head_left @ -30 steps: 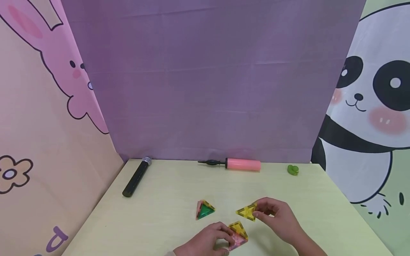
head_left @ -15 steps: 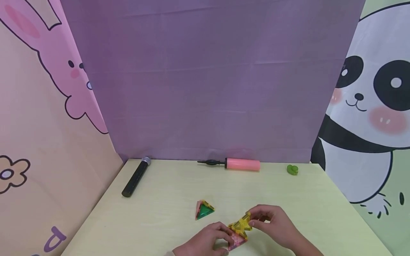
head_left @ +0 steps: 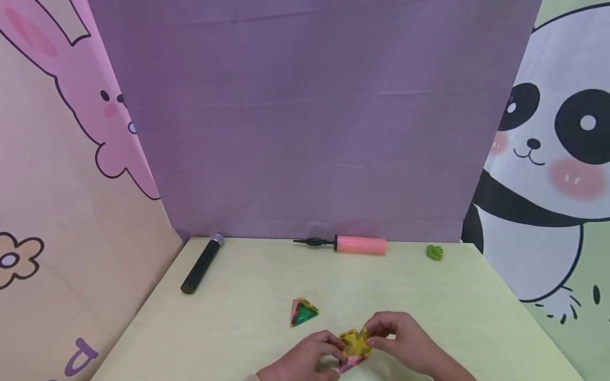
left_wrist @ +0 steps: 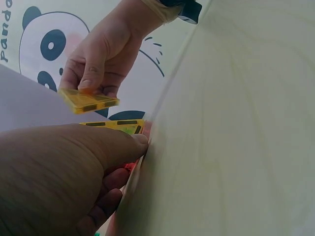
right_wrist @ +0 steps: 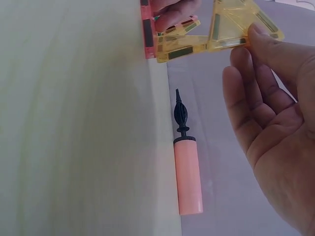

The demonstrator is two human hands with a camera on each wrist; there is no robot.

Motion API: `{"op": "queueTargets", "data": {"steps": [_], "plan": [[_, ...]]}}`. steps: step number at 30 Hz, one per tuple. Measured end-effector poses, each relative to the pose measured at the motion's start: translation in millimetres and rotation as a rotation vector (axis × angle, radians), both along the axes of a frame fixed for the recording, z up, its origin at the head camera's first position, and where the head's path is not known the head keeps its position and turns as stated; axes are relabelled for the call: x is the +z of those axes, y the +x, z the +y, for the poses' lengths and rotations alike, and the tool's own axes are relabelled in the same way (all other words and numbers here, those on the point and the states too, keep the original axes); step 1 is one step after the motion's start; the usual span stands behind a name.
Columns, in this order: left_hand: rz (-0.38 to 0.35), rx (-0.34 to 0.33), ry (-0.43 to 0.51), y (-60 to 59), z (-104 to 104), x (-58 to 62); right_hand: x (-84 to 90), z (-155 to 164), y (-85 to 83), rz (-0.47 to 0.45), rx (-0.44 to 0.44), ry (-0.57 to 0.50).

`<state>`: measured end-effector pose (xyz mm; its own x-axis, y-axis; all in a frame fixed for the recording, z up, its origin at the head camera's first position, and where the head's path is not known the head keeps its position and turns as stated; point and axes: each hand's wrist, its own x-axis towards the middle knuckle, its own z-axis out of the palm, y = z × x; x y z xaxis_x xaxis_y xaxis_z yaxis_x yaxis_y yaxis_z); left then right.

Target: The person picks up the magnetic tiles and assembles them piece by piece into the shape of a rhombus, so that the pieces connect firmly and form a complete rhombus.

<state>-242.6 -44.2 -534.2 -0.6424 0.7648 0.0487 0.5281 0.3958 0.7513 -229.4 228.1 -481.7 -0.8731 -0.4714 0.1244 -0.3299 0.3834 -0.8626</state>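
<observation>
Head view shows me the right hand, pinching a yellow triangle, has carried it from mid-air down against the pink-and-yellow tiles that the left hand grips near the table's front edge, so the pieces now meet.

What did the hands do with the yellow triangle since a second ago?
The right hand carried its yellow triangle tile down and left, up against the yellow and pink tiles that the left hand holds on the table. Its fingers kept pinching it throughout. The left hand, green triangle piece, pink pump and black microphone stayed put.
</observation>
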Motion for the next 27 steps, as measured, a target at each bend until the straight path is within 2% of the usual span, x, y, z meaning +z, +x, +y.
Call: {"op": "queueTargets", "data": {"steps": [4,7,15,27], "plan": [[-0.014,0.006,0.003,0.6,-0.1,0.4,-4.3,-0.5,-0.1,0.024,0.041,0.022],[0.004,0.007,-0.004,0.8,0.1,0.5,-6.0,-1.2,0.1,0.028,0.057,0.032],[-0.011,0.012,0.004,1.1,0.9,-0.4,-8.8,-2.0,0.0,0.007,0.056,0.038],[0.016,-0.001,0.014,1.2,0.5,-0.5,-10.6,-3.7,-0.4,0.004,0.086,0.056]]}}
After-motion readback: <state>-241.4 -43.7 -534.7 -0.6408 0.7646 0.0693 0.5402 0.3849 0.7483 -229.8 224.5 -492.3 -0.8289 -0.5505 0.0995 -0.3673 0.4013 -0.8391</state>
